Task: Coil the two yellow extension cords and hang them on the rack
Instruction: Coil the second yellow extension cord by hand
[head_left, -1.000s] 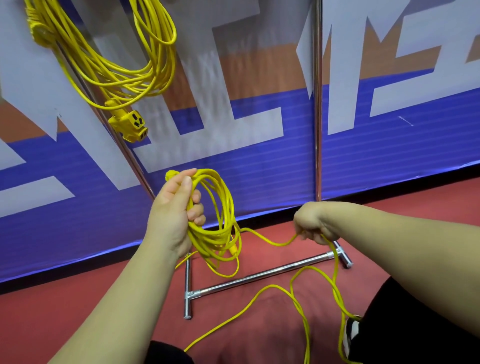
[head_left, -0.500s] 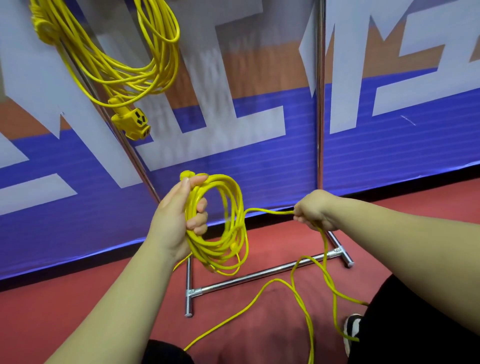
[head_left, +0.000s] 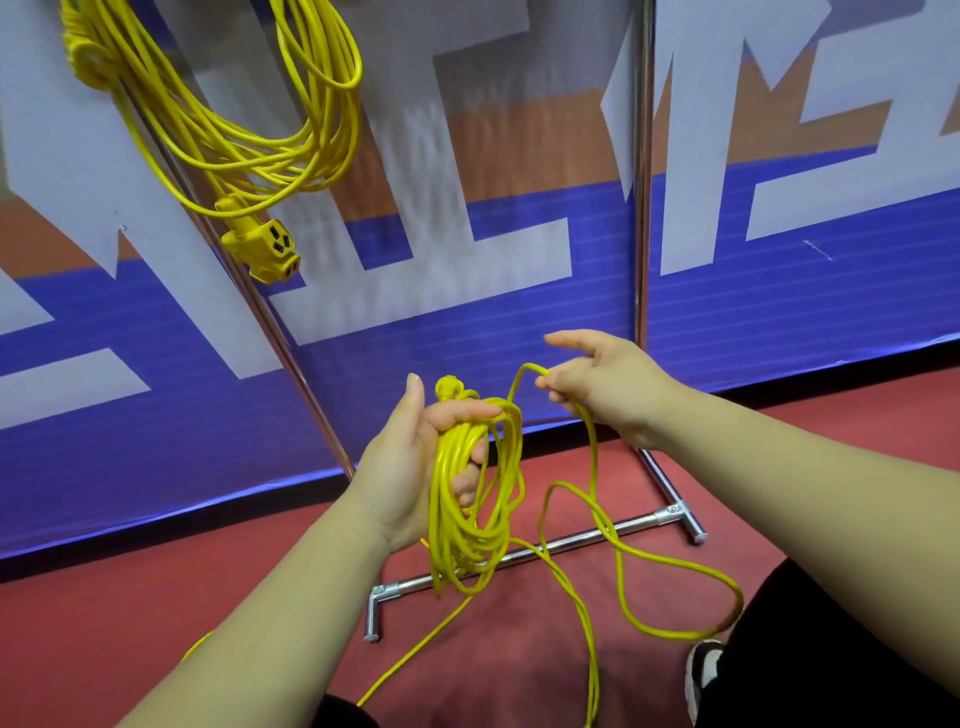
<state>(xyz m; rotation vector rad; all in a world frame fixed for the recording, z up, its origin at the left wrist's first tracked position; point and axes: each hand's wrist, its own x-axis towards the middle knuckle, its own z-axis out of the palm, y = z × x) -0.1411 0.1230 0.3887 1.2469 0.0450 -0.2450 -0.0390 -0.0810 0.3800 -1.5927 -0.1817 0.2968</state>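
Right at the bottom, a black trouser leg (head_left: 831, 649) and a black-and-white shoe (head_left: 701, 670) can be seen on the red floor (head_left: 156, 597). That's also where the slack of the half-coiled cord (head_left: 445, 519) is trailed about: one big loop is laid just beside the shoe, and another strand is run off the bottom edge. A bit further out, the wound part of that cord is gripped by the left hand (head_left: 400, 467), with the fingers curled round the bundle, the thumb stuck up straight and the loops left dangling below the palm. A knobbly end (head_left: 448, 387) is poked up just above the fingers; whether it's the plug can't really be told. To the right and slightly higher, a single strand is pinched by the right hand (head_left: 608, 389), index finger pointed out and the rest curled in, so the strand is bent over at the fingertips and dropped down to the floor loops. The hands are held close together, not touching. Behind them the rack (head_left: 571, 540) is stood on the floor, with a low bar, short feet and two shiny poles. Up at the top left, the hung cord (head_left: 234, 135) is draped in a fat bundle by the left pole. Its top is cut off by the frame, so what it's hung from can't be made out. Its socket end (head_left: 265, 249) is dangled lowest. Everything is backed by a banner (head_left: 467, 322) in blue, white and orange.
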